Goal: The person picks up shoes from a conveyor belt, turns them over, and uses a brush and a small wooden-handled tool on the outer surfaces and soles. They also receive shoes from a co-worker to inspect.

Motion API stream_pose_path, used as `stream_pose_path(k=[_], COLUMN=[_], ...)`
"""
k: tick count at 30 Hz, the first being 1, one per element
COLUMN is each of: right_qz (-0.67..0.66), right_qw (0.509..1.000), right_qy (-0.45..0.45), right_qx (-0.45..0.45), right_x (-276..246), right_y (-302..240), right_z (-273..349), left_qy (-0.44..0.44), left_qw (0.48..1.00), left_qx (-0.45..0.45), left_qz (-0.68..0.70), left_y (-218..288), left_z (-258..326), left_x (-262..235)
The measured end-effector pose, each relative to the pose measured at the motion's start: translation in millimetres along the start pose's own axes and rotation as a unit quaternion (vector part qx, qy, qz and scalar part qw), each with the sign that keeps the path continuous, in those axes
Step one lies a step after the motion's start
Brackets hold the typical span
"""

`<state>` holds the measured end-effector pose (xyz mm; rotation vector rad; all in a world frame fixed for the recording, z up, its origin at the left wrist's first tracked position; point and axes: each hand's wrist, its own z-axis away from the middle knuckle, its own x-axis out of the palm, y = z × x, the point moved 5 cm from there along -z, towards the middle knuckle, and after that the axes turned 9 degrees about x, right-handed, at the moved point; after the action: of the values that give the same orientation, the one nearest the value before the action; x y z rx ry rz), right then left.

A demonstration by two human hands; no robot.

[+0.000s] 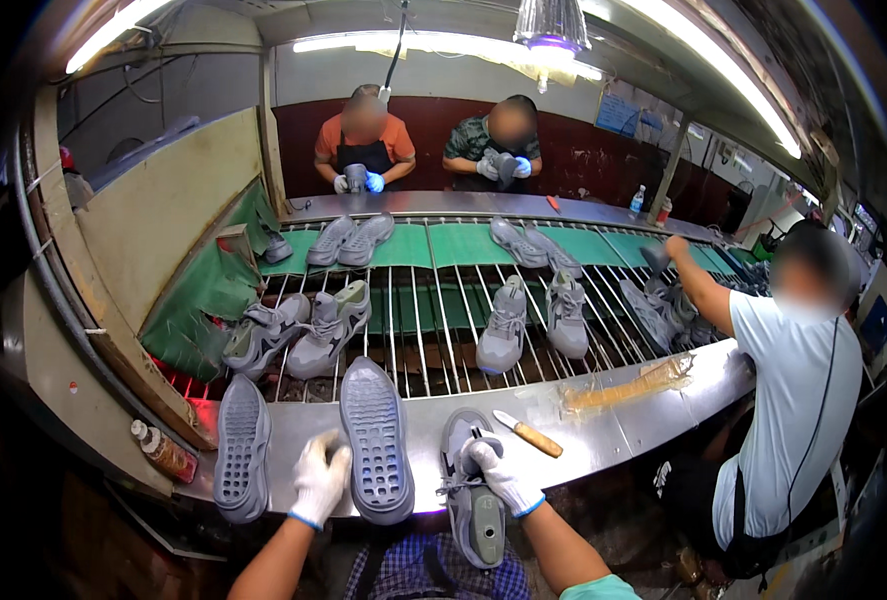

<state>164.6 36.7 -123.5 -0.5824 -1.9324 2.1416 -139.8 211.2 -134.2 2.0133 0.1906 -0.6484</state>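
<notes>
My left hand (320, 482), in a white glove, is at the metal ledge between two grey shoe soles. Its thumb stands apart from the fingers, and nothing shows in its grasp. The larger grey sole (376, 440) lies tread up just right of this hand; the other grey sole (242, 450) lies to its left. My gloved right hand (501, 474) has its fingers closed on the upper of a grey lace-up shoe (487, 530), near the tongue. That shoe rests on the ledge with its heel toward me. Its insole shows, while my fingers hide part of the opening.
A wooden-handled knife (528, 434) lies right of the shoe on the metal ledge (633, 400). Beyond is a rod rack with grey shoes (328, 328) and green belting (453, 246). A bottle (165, 452) stands left. Co-workers are opposite and at right (798, 400).
</notes>
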Motion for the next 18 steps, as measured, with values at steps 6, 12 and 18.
stream_pose_path(k=[6, 12, 18], right_qz=[-0.055, -0.052, -0.012], right_qw=[0.998, 0.998, 0.999], right_qy=[0.008, 0.011, 0.040], right_qx=[0.010, 0.034, -0.002], right_x=[0, 4, -8], right_y=[30, 33, -17], right_z=[12, 9, -44], left_qy=[-0.018, 0.019, -0.049], left_qw=[0.999, 1.000, 0.995], left_qx=[-0.041, 0.009, 0.079], left_qz=[-0.011, 0.000, 0.031], left_y=[1, 1, 7], left_z=[-52, -40, -10], left_x=[13, 17, 22])
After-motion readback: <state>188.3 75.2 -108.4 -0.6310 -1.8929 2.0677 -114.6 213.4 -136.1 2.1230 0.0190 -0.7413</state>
